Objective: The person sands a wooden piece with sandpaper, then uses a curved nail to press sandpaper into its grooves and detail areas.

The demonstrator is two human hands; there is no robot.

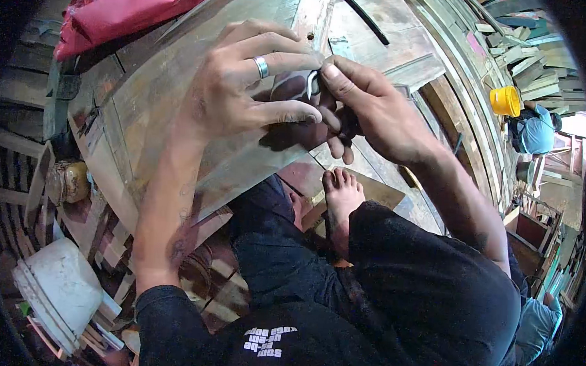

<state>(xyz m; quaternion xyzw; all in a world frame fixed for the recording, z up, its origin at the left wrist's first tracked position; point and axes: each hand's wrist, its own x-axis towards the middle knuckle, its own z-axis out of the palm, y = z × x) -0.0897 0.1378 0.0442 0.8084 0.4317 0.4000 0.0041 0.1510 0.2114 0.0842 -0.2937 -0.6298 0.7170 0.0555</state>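
Note:
My left hand (251, 83), with a ring on one finger, is curved around a small dark piece with a pale edge (312, 84). The thumb and fingertips of my right hand (368, 108) pinch the same piece from the other side. Both hands meet above a wooden board (159, 105), and what lies between the fingers is partly hidden. Below the hands, my bare foot (342, 201) rests near the board's edge.
Red fabric (134, 12) lies at the upper left. A white tub (63, 287) and a jar (71, 181) are at the left. Long planks (470, 86) run along the right, past a yellow bucket (504, 100) and a person in blue (536, 131).

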